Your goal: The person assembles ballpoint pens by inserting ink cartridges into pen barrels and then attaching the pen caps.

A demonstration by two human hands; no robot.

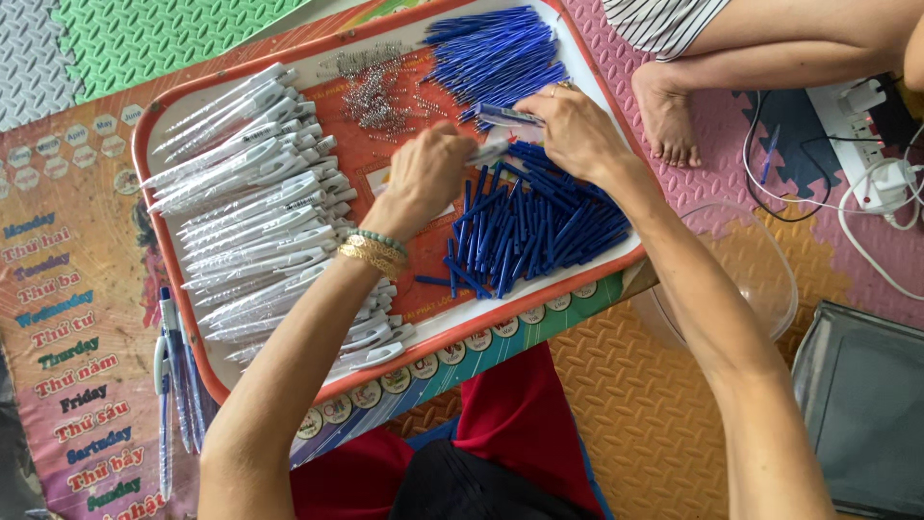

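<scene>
Both hands, left hand (pixel 428 173) and right hand (pixel 576 130), pinch one pen (pixel 500 135) between them; its long axis runs left-right over the tray (pixel 385 371).

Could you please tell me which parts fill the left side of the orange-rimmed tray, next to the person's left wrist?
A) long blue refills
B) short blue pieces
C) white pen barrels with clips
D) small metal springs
C: white pen barrels with clips lie in rows along the left side of the tray, beside the left hand.

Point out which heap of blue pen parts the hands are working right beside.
The lower heap of short blue pieces, lying crisscross under both hands, mid-tray. The other blue heap, longer and neatly aligned, sits at the far edge.
</scene>
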